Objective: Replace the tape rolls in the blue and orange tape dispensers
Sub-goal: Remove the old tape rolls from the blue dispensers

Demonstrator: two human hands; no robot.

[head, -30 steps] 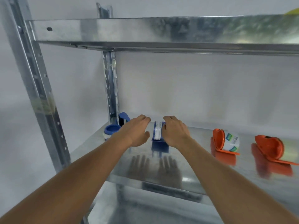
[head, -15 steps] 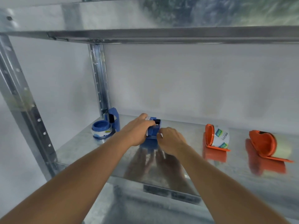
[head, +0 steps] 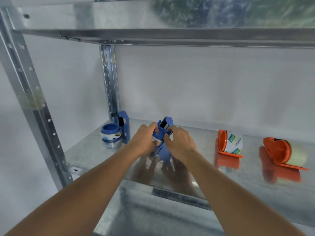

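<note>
A blue tape dispenser [head: 165, 149] is gripped from both sides above the metal shelf [head: 88, 150], tilted with its black blade end up. My left hand [head: 143, 142] clasps its left side and the pale tape roll there, which is mostly hidden. My right hand [head: 180, 142] holds its right side. A second blue dispenser [head: 125, 126] with a blue-cored tape roll [head: 111, 135] stands at the shelf's back left. Two orange dispensers stand to the right: one [head: 223, 143] holds a white labelled roll, the other [head: 279, 150] a cream roll.
A shelf above [head: 170, 34] overhangs the work area. Upright metal posts stand at the left front [head: 34, 106] and back left [head: 110, 79]. A white wall closes the back. A lower shelf shows beneath the front edge.
The blue dispenser has been lifted off the shelf and tilted, blade end up, with both hands closing tighter around it. The view has come nearer.
</note>
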